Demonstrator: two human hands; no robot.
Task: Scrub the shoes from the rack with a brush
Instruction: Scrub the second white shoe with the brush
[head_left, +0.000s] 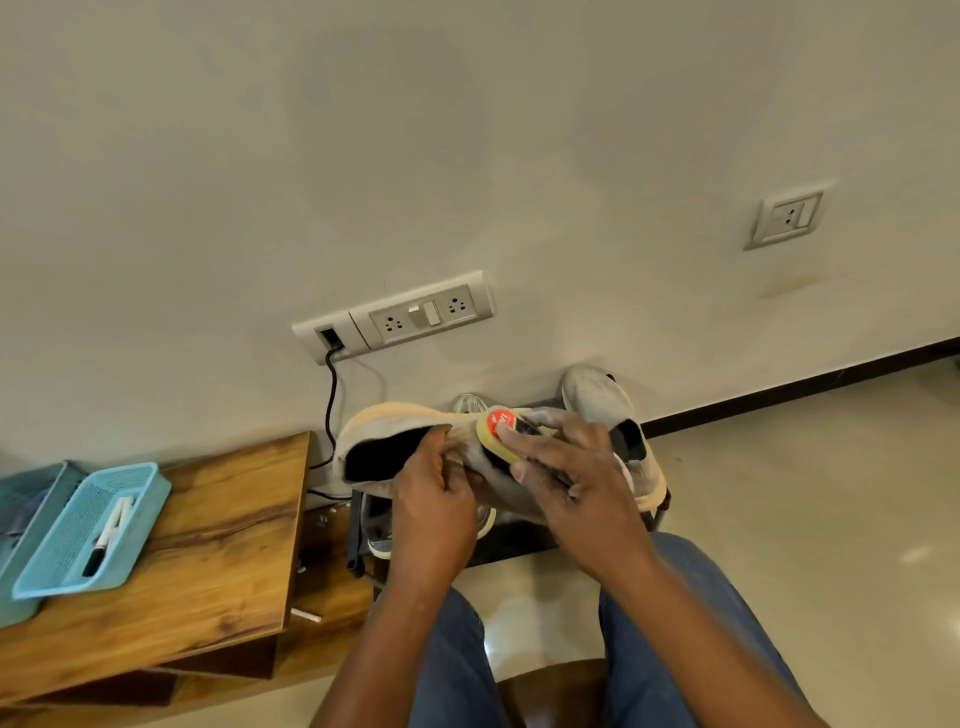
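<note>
Above the rack (511, 540), in front of my knees, I am holding the shoe (395, 441) off the floor. My left hand (434, 499) is gripping its collar, fingers (436, 441) clamped on the soft knit edge. My right hand (566, 467) is pinching the brush (501, 434) against the upper. I am judging the shoe light and pliable; it is likely to fold under pressure, so support near the sole is advisable. A second shoe (602, 410) is resting on the rack.

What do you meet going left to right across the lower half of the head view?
Blue mesh basket → wooden table → left hand gripping the held shoe → right hand holding the yellow brush → second shoe on the rack.
</note>
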